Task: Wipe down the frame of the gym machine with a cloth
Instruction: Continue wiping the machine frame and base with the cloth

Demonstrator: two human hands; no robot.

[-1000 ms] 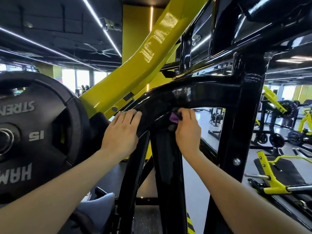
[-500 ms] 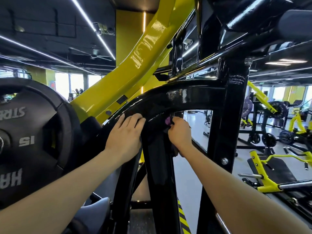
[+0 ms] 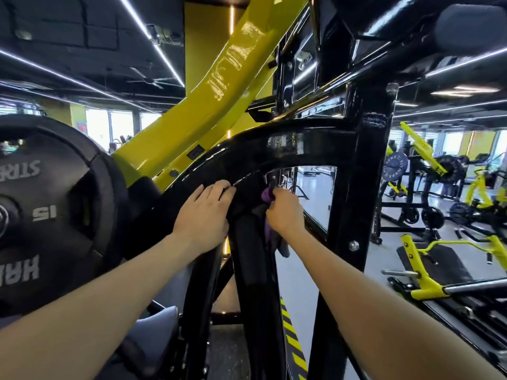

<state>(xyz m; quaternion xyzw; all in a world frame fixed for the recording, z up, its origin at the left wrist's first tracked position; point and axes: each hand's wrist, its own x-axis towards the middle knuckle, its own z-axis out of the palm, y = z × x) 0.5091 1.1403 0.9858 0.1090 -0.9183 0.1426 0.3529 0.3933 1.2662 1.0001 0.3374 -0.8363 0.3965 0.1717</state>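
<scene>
Head view: right hand [image 3: 285, 212] sits lower on the black frame [image 3: 299, 145] than before, gripping purple cloth [image 3: 267, 195] against its inner upright. Left hand [image 3: 204, 215], fingers extended, rests flat on the frame's curve, beside weight plate [image 3: 52, 212].

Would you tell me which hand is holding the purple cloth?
The right hand grips the purple cloth against the black frame; the left hand rests flat, holding nothing.
</scene>
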